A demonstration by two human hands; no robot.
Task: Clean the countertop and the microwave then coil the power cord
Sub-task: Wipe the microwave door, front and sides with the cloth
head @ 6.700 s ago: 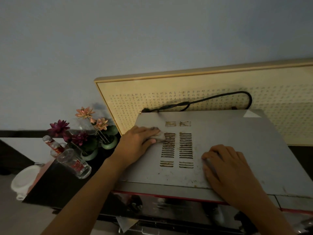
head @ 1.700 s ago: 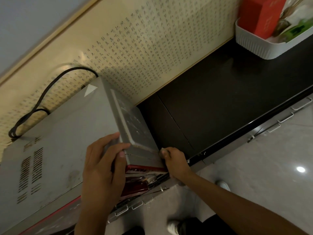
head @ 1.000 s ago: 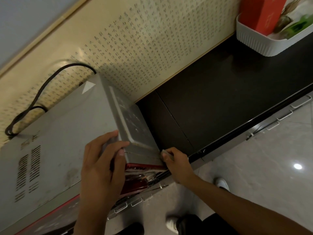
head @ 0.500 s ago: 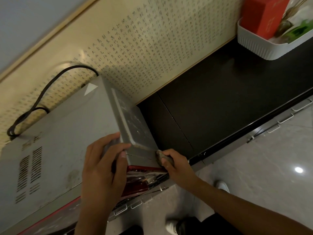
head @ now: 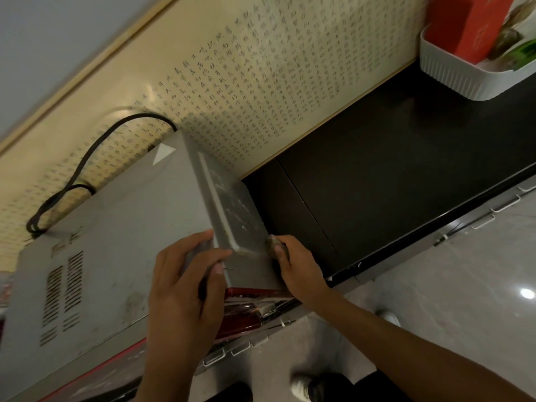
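Observation:
A grey microwave (head: 121,227) with red front trim and top vents stands on a dark countertop (head: 391,169). My left hand (head: 185,288) grips its front right top corner, fingers on the top and thumb on the side wall. At the lower edge of that side wall, my right hand (head: 295,268) pinches a small grey cloth wad (head: 273,245) and presses it against the metal. The black power cord (head: 87,158) loops behind the microwave against the board.
A cream framed board (head: 261,68) covered in small characters leans behind the counter. A white ribbed basket (head: 452,71) holding a red box (head: 470,21) sits at the far right. Grey floor tiles and my shoe (head: 301,387) lie below.
My view swung from the microwave's top to its right side. My left hand now grips the corner. In the last second my right hand rubbed the cloth a short way along the side wall.

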